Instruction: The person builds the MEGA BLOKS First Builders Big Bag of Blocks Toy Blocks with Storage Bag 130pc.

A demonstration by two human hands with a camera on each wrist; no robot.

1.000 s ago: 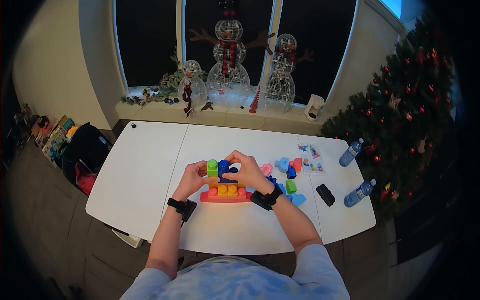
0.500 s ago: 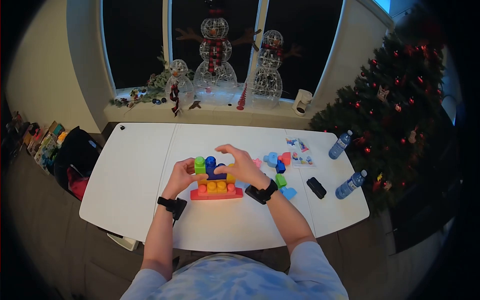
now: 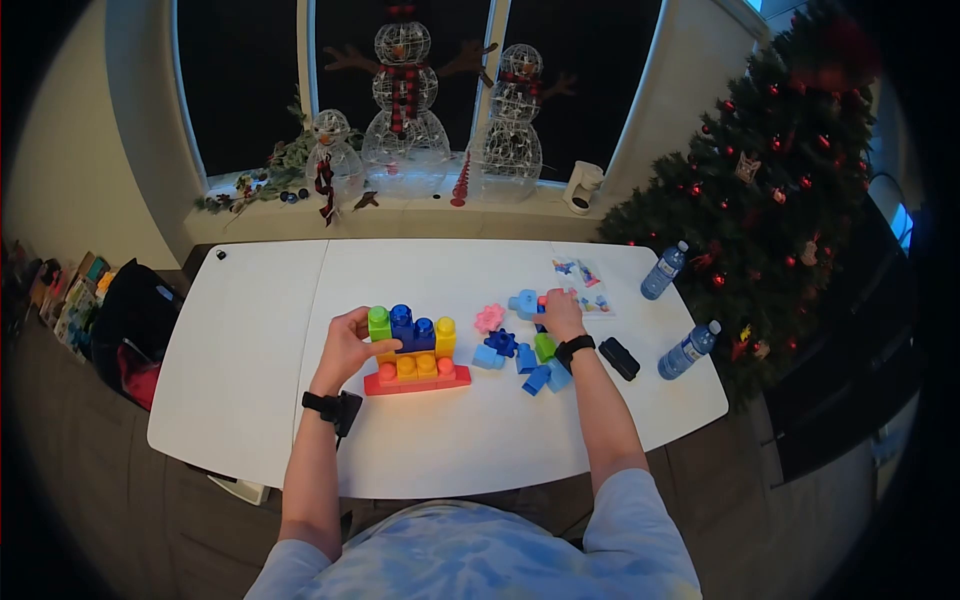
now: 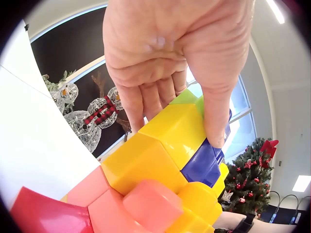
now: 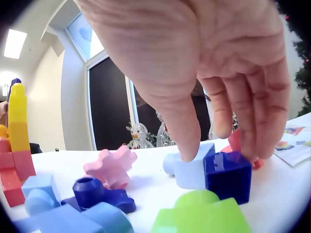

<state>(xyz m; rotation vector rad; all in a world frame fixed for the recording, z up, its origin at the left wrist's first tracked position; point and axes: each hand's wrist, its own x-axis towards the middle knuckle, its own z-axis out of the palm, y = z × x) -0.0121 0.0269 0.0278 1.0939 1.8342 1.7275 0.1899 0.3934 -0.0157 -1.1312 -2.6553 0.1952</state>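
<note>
The left hand holds the block structure at its upper left, fingers behind the green block. In the left wrist view its thumb presses on the dark blue block. Yellow blocks rise over a red and pink base. The right hand is over the loose blocks at the right. The right wrist view shows its thumb and extended fingers apart, above the light blue block and the dark blue block; contact cannot be told. A red block is partly hidden behind the fingers.
A pink gear piece, a dark blue gear and a green block lie among other loose blocks. Farther right are printed sheets, a black case and two bottles. Snowman figures stand by the window.
The right hand has left the structure and moved right to the loose blocks. The left hand keeps its hold on the structure. The head view has shifted, so the scene sits farther left.
</note>
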